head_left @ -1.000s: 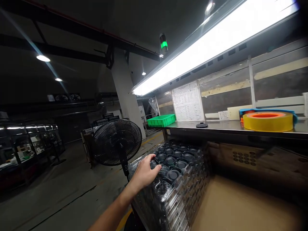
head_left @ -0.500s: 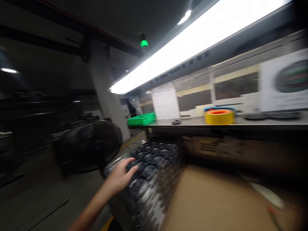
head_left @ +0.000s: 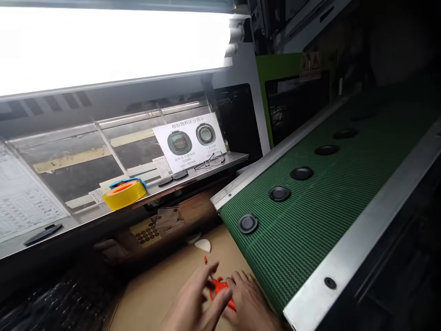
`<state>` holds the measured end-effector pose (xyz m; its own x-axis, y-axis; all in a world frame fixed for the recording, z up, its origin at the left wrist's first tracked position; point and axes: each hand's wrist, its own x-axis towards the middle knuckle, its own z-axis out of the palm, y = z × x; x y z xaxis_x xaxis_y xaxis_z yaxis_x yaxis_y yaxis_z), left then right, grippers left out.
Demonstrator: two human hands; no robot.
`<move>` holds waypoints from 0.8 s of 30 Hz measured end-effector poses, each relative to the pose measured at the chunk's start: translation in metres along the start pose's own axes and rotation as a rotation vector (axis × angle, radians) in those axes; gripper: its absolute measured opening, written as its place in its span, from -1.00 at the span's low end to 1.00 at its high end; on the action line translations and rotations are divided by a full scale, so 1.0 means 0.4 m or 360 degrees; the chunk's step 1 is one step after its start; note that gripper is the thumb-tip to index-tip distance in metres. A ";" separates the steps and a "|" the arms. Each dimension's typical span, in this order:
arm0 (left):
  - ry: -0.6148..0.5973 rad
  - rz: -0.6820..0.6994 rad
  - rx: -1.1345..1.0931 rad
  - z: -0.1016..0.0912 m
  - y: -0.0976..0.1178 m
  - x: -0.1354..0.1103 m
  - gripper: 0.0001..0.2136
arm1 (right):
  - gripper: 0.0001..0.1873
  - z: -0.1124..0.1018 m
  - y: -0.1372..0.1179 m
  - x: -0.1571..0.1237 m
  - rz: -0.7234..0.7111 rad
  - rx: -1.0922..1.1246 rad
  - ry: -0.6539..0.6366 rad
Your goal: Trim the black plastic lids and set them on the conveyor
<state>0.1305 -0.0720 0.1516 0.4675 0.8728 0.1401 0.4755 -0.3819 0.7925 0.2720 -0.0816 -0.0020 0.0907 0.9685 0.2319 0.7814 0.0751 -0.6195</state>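
Observation:
Low in the view, my left hand (head_left: 196, 299) has its thumb and fingers apart, with nothing seen between them. Beside it, my right hand (head_left: 246, 299) curls its fingers against a red plastic tool (head_left: 221, 288), partly covered by both hands; its exact kind is unclear. A thin rod with an orange tip (head_left: 206, 260) pokes out just above the left fingers. Both hands are over a brown cardboard surface (head_left: 155, 285). Right of them, a green conveyor belt (head_left: 310, 216) carries several round black plastic parts (head_left: 248, 223).
A metal rail (head_left: 320, 289) edges the belt. On the shelf are yellow tape (head_left: 124, 195), eyeglasses (head_left: 210, 162), black parts (head_left: 179, 175) and a printed sign (head_left: 191, 141). A pale oval piece (head_left: 203, 245) lies on the cardboard. Dark wrapped parts (head_left: 51, 299) are at lower left.
The view has swung right from the stacked black parts to the conveyor. My left hand has left that stack and is now beside the red tool; my right hand has come into view.

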 end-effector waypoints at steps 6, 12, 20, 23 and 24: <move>-0.0052 0.0430 0.0123 0.169 0.139 0.227 -0.30 | -0.49 0.029 0.025 0.030 0.0055 0.0013 -0.0066; 0.0006 0.0398 -0.0111 0.190 0.100 0.261 -0.54 | -0.55 0.046 0.047 0.056 0.0040 -0.0054 -0.0068; -0.0180 -0.0257 -0.1864 0.106 0.029 0.104 -0.59 | -0.64 0.024 0.042 0.009 -0.0144 -0.0047 0.0018; -0.0168 -0.0414 -0.2160 0.062 -0.027 0.032 -0.58 | -0.64 0.022 0.046 0.003 -0.0187 -0.0037 0.0044; -0.0160 -0.0451 -0.2238 0.047 -0.052 0.009 -0.58 | -0.62 0.021 0.047 0.001 -0.0198 -0.0036 0.0062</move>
<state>0.1364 -0.0666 0.1245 0.5613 0.8198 -0.1135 -0.5295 0.4611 0.7121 0.2816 -0.0776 -0.0196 0.0161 0.9421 0.3350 0.8018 0.1880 -0.5673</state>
